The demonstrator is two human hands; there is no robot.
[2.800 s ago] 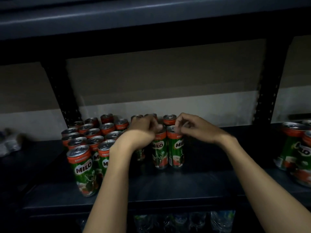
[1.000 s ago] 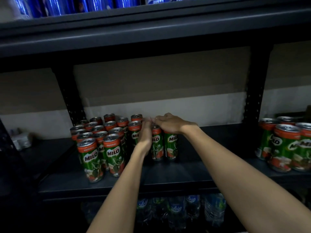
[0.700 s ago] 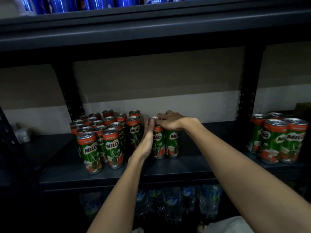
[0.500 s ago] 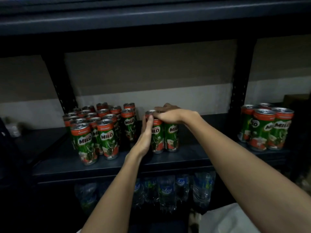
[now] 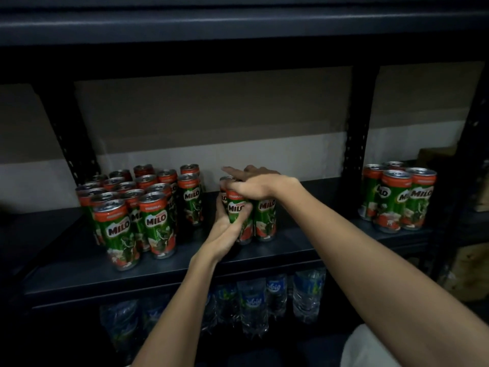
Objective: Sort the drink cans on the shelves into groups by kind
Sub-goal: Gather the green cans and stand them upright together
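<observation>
Milo cans (image 5: 239,207) — a small cluster of them, green and red, upright on the middle shelf (image 5: 169,271) between two other groups of the same kind: a large block (image 5: 137,207) to the left, a smaller set (image 5: 397,200) well apart on the right, past the upright post. All cans in view share one label, so the gathering looks aimed at closing the cluster onto a group — judgement only.

Left hand (image 5: 227,229): reaches in from below, palm against the front-left can of the cluster, fingers curled round its body, thumb across the label. Grip sits low to mid-height, probably to keep the can from tipping if slid.

Right hand (image 5: 254,186): comes in from the right, forearm crossing above the shelf edge, lying over the can tops. Fingers bent over the rims, index extended toward the back. Whether it truly pinches a can or only presses down — cannot tell.

Hands close together, nearly touching, both on the same cluster.

Below: water bottles (image 5: 251,300) on the lower shelf, dim.
</observation>
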